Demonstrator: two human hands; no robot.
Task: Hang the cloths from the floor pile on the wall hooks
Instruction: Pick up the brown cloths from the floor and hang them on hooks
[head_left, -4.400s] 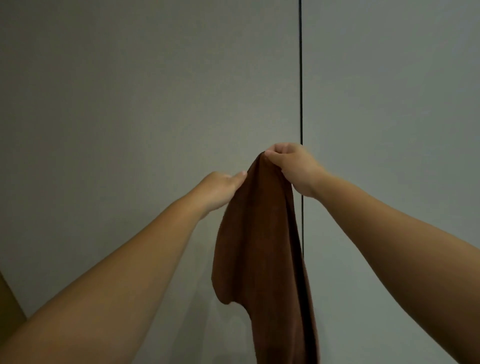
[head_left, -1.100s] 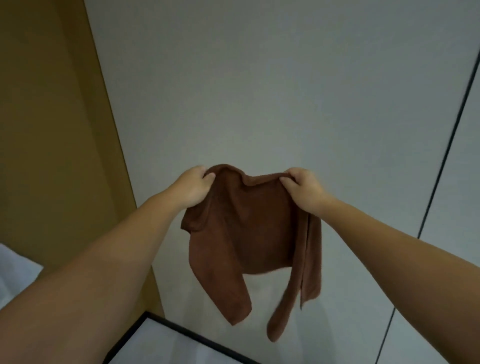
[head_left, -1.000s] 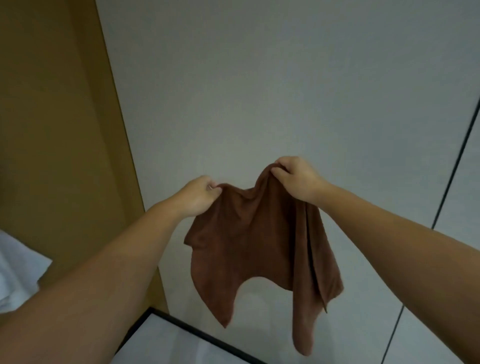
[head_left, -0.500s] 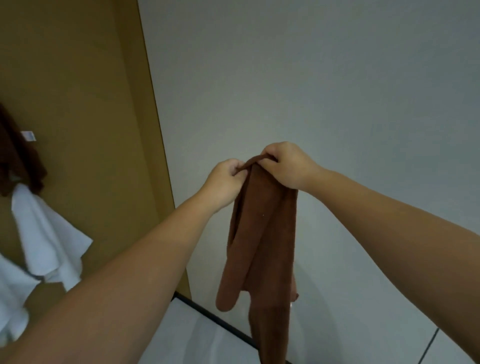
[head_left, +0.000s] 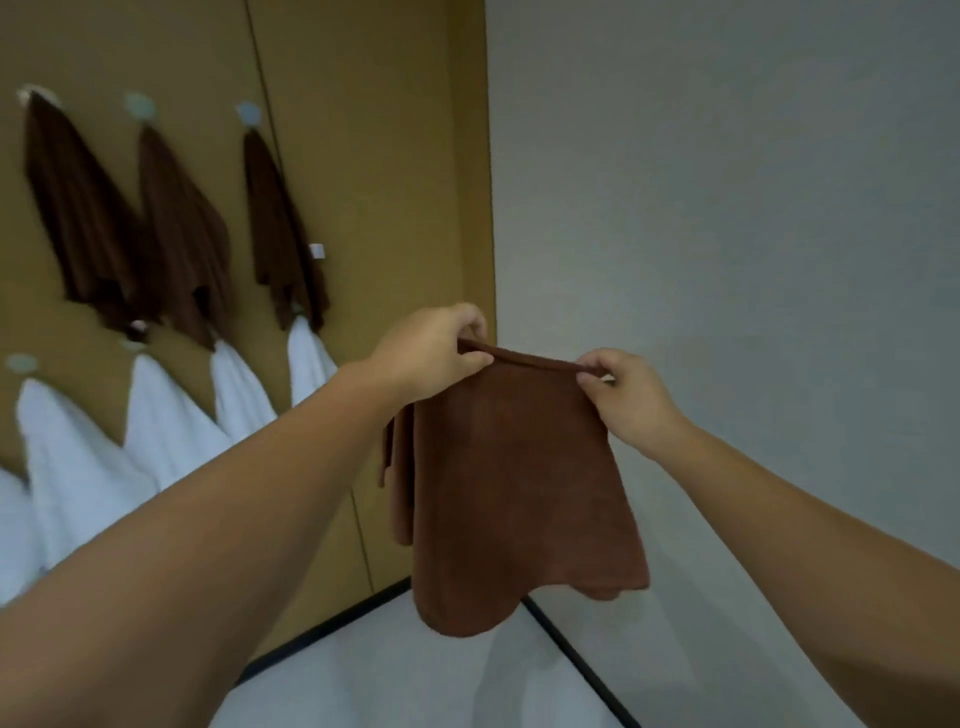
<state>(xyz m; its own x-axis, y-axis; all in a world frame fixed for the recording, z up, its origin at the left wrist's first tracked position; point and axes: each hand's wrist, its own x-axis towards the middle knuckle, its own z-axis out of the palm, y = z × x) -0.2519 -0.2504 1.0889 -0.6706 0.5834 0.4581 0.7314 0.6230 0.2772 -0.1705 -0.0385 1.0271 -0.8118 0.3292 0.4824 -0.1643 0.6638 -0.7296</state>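
Observation:
A brown cloth (head_left: 514, 488) hangs spread in front of me, held by its top edge. My left hand (head_left: 434, 353) pinches the left end of that edge and my right hand (head_left: 626, 395) pinches the right end. On the tan wall (head_left: 363, 156) to the left, round hooks (head_left: 248, 113) carry three brown cloths (head_left: 182, 228) in an upper row. Several white cloths (head_left: 171, 426) hang in a lower row beneath them. The floor pile is out of view.
A grey wall (head_left: 727, 208) fills the right side and meets the tan wall at a corner. Pale floor (head_left: 415, 675) with a black skirting line (head_left: 576, 660) lies below. One bare round hook (head_left: 21, 362) sits at the far left.
The view has swung left, bringing the tan wall with its hung cloths into sight. My hands have moved apart, so the bunched brown cloth is now spread out flat.

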